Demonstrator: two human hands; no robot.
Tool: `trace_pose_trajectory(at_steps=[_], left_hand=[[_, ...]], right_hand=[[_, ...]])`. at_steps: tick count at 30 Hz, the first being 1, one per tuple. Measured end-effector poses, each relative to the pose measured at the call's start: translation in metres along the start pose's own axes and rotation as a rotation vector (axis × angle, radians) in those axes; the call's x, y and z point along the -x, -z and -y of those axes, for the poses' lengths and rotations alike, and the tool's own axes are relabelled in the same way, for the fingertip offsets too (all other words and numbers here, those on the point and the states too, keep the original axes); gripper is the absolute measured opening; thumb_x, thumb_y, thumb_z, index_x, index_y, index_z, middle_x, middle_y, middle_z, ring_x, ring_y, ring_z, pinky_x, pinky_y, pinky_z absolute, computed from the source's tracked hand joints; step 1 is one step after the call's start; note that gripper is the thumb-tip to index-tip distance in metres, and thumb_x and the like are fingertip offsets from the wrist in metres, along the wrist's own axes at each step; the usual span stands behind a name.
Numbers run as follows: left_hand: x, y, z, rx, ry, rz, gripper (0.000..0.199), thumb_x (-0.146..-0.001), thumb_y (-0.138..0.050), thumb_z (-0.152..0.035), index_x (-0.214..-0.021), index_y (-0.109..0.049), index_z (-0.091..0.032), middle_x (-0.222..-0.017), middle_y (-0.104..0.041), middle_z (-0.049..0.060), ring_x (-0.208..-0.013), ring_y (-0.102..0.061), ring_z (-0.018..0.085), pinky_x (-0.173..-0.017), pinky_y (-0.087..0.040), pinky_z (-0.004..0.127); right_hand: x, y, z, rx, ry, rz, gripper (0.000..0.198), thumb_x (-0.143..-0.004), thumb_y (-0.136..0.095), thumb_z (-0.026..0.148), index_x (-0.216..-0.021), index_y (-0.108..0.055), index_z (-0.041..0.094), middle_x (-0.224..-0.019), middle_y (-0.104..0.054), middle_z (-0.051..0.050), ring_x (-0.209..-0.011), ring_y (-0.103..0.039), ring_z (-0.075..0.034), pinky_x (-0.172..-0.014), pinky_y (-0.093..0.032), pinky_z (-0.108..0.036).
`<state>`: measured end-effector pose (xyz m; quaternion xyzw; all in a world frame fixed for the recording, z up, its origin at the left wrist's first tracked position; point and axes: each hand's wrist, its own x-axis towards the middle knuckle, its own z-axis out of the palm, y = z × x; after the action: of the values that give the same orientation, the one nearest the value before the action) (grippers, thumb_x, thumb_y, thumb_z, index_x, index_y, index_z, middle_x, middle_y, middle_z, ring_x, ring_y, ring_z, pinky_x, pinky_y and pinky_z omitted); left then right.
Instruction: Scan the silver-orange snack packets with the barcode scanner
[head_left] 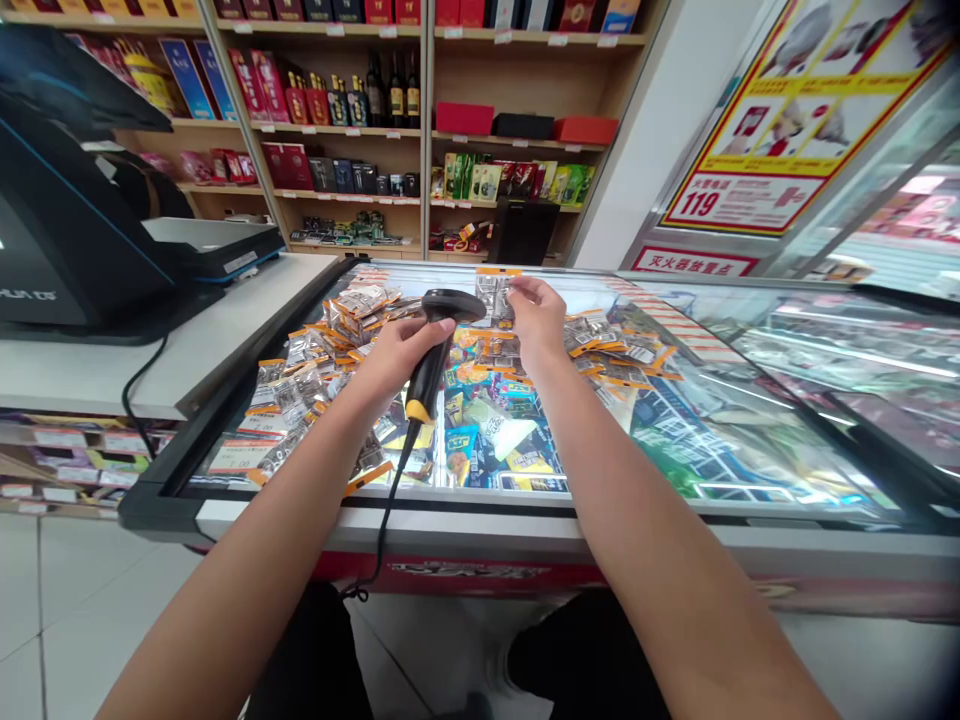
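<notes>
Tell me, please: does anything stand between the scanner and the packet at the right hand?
Nothing visible does: the head of the scanner, in the left hand, appears beside the packet, whose other side the right hand holds.

A tall wooden shelf [525, 85] stands at the back. It holds dark bottles [395, 95], a red box [465, 118], a black box [523, 126] and bright little bags [484, 180]. On the left, a big black machine [67, 230] sits on a white surface [259, 300]. Small packs [75, 460] are in rows under it. On the right is a yellow, red and white poster [806, 110] that says 119. The floor [82, 600] has pale tiles.
</notes>
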<state>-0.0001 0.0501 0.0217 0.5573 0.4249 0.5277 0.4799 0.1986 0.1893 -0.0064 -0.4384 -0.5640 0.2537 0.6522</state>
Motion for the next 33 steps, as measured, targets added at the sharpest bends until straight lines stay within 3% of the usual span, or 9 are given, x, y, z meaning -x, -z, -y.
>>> trace_pose_trajectory(at_steps=[3,10,20,25,29,31,33], left_hand=[[-0.002,0.001,0.001,0.04,-0.05,-0.025,0.046,-0.081,-0.075,-0.063,-0.08,-0.065,-0.018,-0.066,-0.07,0.003,-0.045,-0.062,0.013,-0.042,-0.05,0.024],[-0.001,0.003,-0.002,0.073,-0.12,-0.033,0.047,-0.081,-0.073,-0.064,-0.079,-0.063,-0.018,-0.068,-0.072,0.003,-0.045,-0.064,0.014,-0.042,-0.051,0.024],[0.0,0.002,-0.003,0.08,-0.124,-0.028,0.045,-0.081,-0.075,-0.062,-0.081,-0.063,-0.019,-0.067,-0.071,0.002,-0.044,-0.063,0.013,-0.042,-0.052,0.023],[0.001,0.009,-0.007,0.084,-0.175,-0.088,0.044,-0.083,-0.074,-0.062,-0.081,-0.061,-0.019,-0.067,-0.07,0.002,-0.045,-0.063,0.014,-0.041,-0.05,0.024],[-0.003,0.026,-0.017,0.04,-0.206,-0.053,0.042,-0.084,-0.075,-0.059,-0.084,-0.062,-0.02,-0.068,-0.071,0.002,-0.046,-0.064,0.013,-0.044,-0.052,0.024],[-0.008,0.036,-0.024,-0.014,-0.221,-0.047,0.043,-0.083,-0.076,-0.06,-0.084,-0.062,-0.019,-0.068,-0.071,0.002,-0.046,-0.063,0.013,-0.044,-0.052,0.024],[-0.013,0.046,-0.03,-0.067,-0.228,-0.053,0.047,-0.082,-0.076,-0.064,-0.083,-0.061,-0.019,-0.067,-0.071,0.002,-0.045,-0.062,0.013,-0.044,-0.052,0.023]], right_hand=[[0.005,0.0,0.009,-0.023,-0.09,-0.061,0.019,-0.084,-0.061,0.015,-0.098,-0.072,0.019,-0.104,-0.074,-0.005,-0.099,-0.069,-0.019,-0.09,-0.054,-0.034],[0.019,-0.006,0.024,0.019,-0.104,-0.013,0.016,-0.084,-0.063,0.014,-0.095,-0.073,0.018,-0.104,-0.075,-0.005,-0.097,-0.07,-0.019,-0.09,-0.053,-0.033],[0.013,-0.003,0.021,0.106,-0.008,-0.006,0.017,-0.085,-0.059,0.015,-0.096,-0.071,0.019,-0.105,-0.077,-0.007,-0.103,-0.07,-0.022,-0.099,-0.055,-0.038],[-0.002,0.024,0.008,0.452,0.101,-0.013,0.022,-0.085,-0.056,0.015,-0.099,-0.073,0.019,-0.113,-0.073,-0.015,-0.107,-0.07,-0.033,-0.105,-0.052,-0.056],[0.0,0.032,0.006,0.776,0.173,-0.038,0.03,-0.081,-0.063,0.021,-0.11,-0.071,0.019,-0.141,-0.06,-0.024,-0.137,-0.047,-0.052,-0.11,-0.032,-0.083],[0.011,0.02,0.014,0.779,0.263,0.044,0.036,-0.086,-0.062,0.024,-0.121,-0.07,0.02,-0.149,-0.055,-0.023,-0.143,-0.041,-0.051,-0.114,-0.029,-0.082],[0.029,-0.002,0.024,0.695,0.334,0.229,0.036,-0.093,-0.057,0.026,-0.127,-0.069,0.019,-0.143,-0.062,-0.021,-0.139,-0.05,-0.044,-0.117,-0.037,-0.07]])
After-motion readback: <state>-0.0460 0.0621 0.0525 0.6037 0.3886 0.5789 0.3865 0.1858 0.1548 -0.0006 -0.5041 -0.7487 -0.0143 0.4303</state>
